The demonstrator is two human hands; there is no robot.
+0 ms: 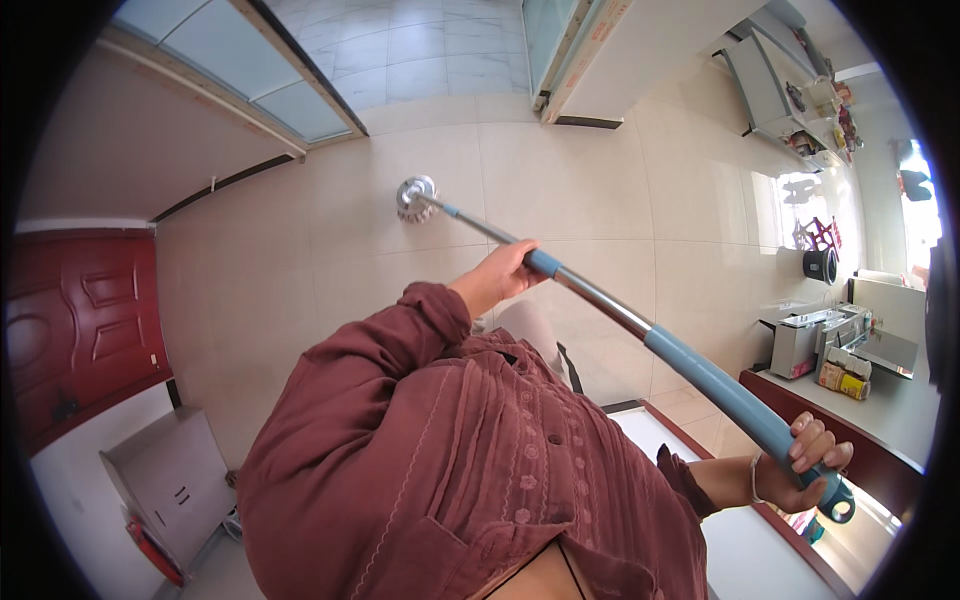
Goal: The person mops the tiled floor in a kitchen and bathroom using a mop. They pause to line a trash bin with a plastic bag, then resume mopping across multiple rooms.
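A spin mop with a blue and steel telescopic pole (pixel 604 297) slants across the view. At its far end, the round mop head (pixel 417 199) rests on the tiled floor, its pale fibres showing below a silvery disc. My left hand (pixel 504 276) is closed around the pole's middle, beside the blue collar. Near the hanging loop at the top of the blue grip (pixel 712 390), my right hand (pixel 802 465) has its fingers wrapped round the handle. A pale band circles the right wrist.
Frosted glass door panels (pixel 247 64) flank a doorway onto marble-look tiles (pixel 420 56). At left are a red door (pixel 86 330) and a low cabinet (pixel 169 480). A black bin (pixel 820 265), a counter (pixel 900 420) with packages and a cluttered cabinet (pixel 765 90) stand at right.
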